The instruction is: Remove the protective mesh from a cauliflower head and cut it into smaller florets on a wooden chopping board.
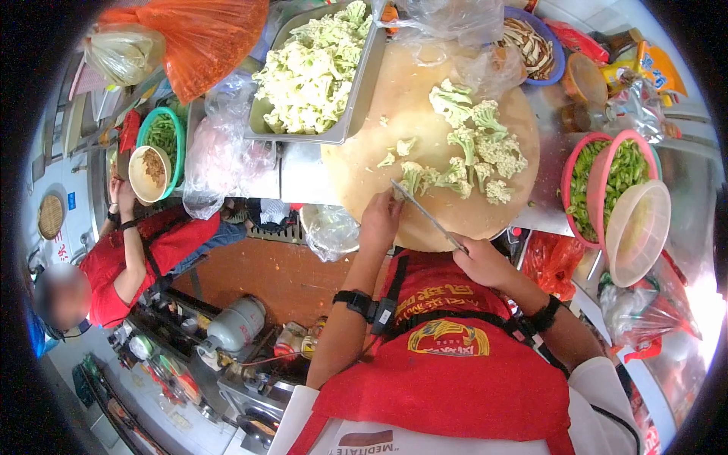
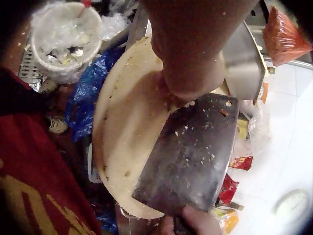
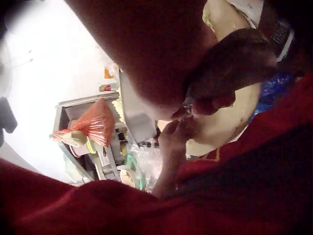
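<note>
A cleaver is gripped by the handle in my right hand, its blade slanting over the near part of the round cutting board. Bits of white food stick to the broad dark blade of the cleaver in the left wrist view. My left hand is at the board's near left edge, fingers bent, fingertips right beside the blade's far end. Whether it pinches a piece of cauliflower I cannot tell. Cauliflower florets lie scattered beyond the blade, and a few small pieces lie farther left.
A metal pan heaped with cauliflower overlaps the board's far left side. Pink baskets of cut green vegetables stand at right, a purple bowl of brown slices behind. Another person in red holds a bowl at left.
</note>
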Demonstrator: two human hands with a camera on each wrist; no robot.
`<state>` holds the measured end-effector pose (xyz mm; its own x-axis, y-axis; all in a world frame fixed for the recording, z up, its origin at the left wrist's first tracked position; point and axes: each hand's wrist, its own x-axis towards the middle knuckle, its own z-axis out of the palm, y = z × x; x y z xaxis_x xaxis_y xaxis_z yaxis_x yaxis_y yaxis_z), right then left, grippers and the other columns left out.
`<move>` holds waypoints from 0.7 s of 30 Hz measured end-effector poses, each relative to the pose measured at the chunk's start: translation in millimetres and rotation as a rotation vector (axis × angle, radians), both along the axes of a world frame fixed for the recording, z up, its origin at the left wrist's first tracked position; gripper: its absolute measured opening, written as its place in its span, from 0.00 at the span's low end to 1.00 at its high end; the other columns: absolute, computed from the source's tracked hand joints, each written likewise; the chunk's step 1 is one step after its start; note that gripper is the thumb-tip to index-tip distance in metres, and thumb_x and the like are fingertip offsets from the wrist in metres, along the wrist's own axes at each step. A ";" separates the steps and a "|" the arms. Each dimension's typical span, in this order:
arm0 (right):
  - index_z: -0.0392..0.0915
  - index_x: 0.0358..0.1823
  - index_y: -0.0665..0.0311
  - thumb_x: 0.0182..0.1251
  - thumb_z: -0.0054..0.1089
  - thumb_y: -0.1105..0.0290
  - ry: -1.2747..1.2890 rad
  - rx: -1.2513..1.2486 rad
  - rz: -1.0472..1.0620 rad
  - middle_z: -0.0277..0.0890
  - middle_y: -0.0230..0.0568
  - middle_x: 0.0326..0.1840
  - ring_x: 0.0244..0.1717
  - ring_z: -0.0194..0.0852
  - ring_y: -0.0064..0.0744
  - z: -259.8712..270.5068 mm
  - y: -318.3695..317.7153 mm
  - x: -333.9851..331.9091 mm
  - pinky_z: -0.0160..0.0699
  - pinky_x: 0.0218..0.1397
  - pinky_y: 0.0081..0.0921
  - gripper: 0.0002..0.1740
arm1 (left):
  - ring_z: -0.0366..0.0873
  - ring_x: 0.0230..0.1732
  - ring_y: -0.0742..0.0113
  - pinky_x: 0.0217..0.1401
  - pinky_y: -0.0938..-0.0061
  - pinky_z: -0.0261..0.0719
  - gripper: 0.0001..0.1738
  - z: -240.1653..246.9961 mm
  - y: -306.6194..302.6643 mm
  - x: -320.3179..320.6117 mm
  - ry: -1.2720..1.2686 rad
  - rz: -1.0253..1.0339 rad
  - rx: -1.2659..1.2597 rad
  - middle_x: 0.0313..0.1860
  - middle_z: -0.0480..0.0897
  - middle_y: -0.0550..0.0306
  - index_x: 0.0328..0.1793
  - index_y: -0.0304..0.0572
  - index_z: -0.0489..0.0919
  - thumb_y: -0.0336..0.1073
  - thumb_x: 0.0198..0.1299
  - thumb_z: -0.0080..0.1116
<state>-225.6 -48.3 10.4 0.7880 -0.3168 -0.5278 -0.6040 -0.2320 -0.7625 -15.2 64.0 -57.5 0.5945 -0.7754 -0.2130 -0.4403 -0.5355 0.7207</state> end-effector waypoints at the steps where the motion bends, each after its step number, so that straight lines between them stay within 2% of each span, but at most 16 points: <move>1: 0.69 0.64 0.63 0.64 0.47 0.63 0.068 0.018 0.004 0.78 0.65 0.40 0.44 0.78 0.63 -1.4 -0.6 5.7 0.75 0.53 0.46 0.26 | 0.80 0.38 0.45 0.42 0.59 0.79 0.19 -2.6 1.0 0.2 -0.001 0.002 -0.009 0.40 0.79 0.41 0.55 0.35 0.75 0.30 0.58 0.61; 4: 0.70 0.64 0.63 0.64 0.47 0.63 0.085 0.072 -0.020 0.78 0.65 0.41 0.43 0.78 0.64 -4.0 -1.3 14.3 0.76 0.51 0.47 0.26 | 0.80 0.38 0.46 0.41 0.59 0.79 0.20 -6.7 3.0 0.2 -0.003 0.012 -0.046 0.40 0.79 0.40 0.56 0.33 0.74 0.29 0.57 0.61; 7: 0.70 0.64 0.61 0.63 0.49 0.64 0.034 0.036 -0.011 0.79 0.63 0.37 0.37 0.81 0.58 -7.5 -7.1 4.1 0.78 0.46 0.42 0.26 | 0.80 0.39 0.46 0.42 0.60 0.79 0.22 -1.2 0.1 -1.9 0.048 0.064 -0.065 0.41 0.79 0.40 0.57 0.33 0.73 0.29 0.56 0.62; 10: 0.71 0.64 0.59 0.63 0.51 0.66 -0.145 0.073 -0.063 0.78 0.59 0.30 0.29 0.80 0.45 -8.6 -10.9 -25.4 0.78 0.40 0.35 0.26 | 0.80 0.41 0.46 0.43 0.60 0.79 0.25 9.0 2.3 1.5 0.110 0.134 -0.011 0.44 0.77 0.41 0.60 0.34 0.70 0.30 0.55 0.62; 13: 0.72 0.64 0.60 0.63 0.52 0.68 0.048 0.123 -0.074 0.74 0.52 0.25 0.24 0.73 0.33 28.2 -26.4 -47.4 0.75 0.35 0.30 0.26 | 0.79 0.43 0.43 0.45 0.57 0.79 0.28 17.7 -2.3 4.6 0.053 0.078 0.030 0.48 0.75 0.40 0.63 0.39 0.68 0.33 0.56 0.61; 16: 0.72 0.62 0.62 0.63 0.52 0.68 0.090 0.204 -0.254 0.72 0.45 0.23 0.22 0.69 0.28 30.2 -28.6 -70.8 0.73 0.32 0.28 0.24 | 0.79 0.45 0.41 0.46 0.54 0.78 0.29 32.5 -18.3 0.5 0.018 -0.011 0.161 0.50 0.73 0.39 0.65 0.45 0.66 0.37 0.57 0.61; 17: 0.74 0.59 0.63 0.64 0.52 0.67 0.105 0.253 -0.325 0.73 0.37 0.23 0.22 0.69 0.25 32.4 -29.8 -74.7 0.71 0.30 0.26 0.22 | 0.78 0.45 0.40 0.47 0.54 0.78 0.30 35.5 -23.4 -2.3 -0.001 -0.033 0.202 0.50 0.73 0.39 0.66 0.47 0.66 0.38 0.57 0.61; 21: 0.75 0.56 0.63 0.65 0.51 0.66 0.195 0.344 -0.469 0.74 0.30 0.24 0.23 0.68 0.22 37.6 -32.1 -79.0 0.70 0.29 0.24 0.19 | 0.78 0.43 0.40 0.46 0.53 0.77 0.31 23.9 -32.3 -6.7 -0.033 -0.070 0.287 0.49 0.73 0.39 0.68 0.49 0.66 0.38 0.58 0.61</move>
